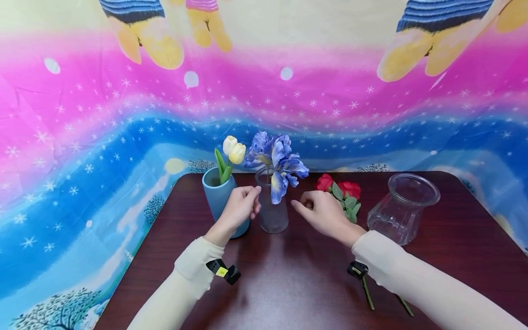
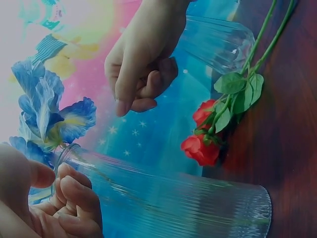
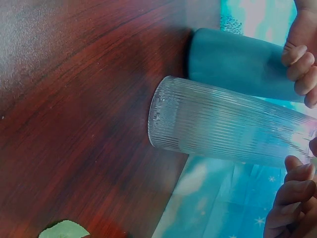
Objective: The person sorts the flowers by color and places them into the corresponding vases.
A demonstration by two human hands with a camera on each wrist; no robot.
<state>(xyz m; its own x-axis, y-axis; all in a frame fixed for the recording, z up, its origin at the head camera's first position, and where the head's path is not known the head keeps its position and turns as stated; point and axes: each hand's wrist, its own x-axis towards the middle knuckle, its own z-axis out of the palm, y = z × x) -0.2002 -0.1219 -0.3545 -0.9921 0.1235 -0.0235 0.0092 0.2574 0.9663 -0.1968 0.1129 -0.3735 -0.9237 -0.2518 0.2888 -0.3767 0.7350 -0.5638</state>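
Blue-violet irises (image 1: 280, 160) stand in a ribbed clear glass vase (image 1: 274, 217), their blooms spreading above its rim. A thin stem shows through the glass in the left wrist view. My left hand (image 1: 241, 204) is beside the vase's left upper part, fingers loosely bent and holding nothing. In the head view it overlaps the blue vase (image 1: 218, 195), which holds white tulips (image 1: 234, 150). On the other side, my right hand (image 1: 323, 211) hovers apart from the glass with thumb extended and fingers loosely bent, gripping nothing. Red roses (image 1: 348, 189) lie just behind it.
A wide-mouthed clear glass vase (image 1: 396, 215) stands on the right of the dark wooden table (image 1: 272, 293). Beneath the right forearm, the rose stems (image 1: 368, 293) reach toward the front. A printed cloth (image 1: 321, 105) hangs behind the table.
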